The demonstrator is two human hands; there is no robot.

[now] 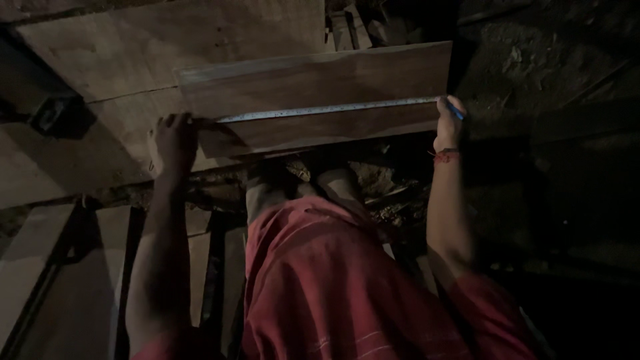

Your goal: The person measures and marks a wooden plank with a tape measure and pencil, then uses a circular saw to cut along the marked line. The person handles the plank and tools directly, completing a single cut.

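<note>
A dark wooden board (320, 83) lies across lighter planks in front of me. A metal measuring tape (327, 110) is stretched along the board from left to right. My left hand (175, 139) presses the tape's left end down at the board's left edge. My right hand (448, 123) holds the tape's right end at the board's right edge and also grips a blue pen or pencil (456, 110). A red thread band circles my right wrist.
A large pale plywood sheet (133, 47) lies under and behind the board. More pale planks (73, 280) lie at the lower left. My knees and red cloth (320, 280) fill the bottom centre. The right side is dark ground with debris.
</note>
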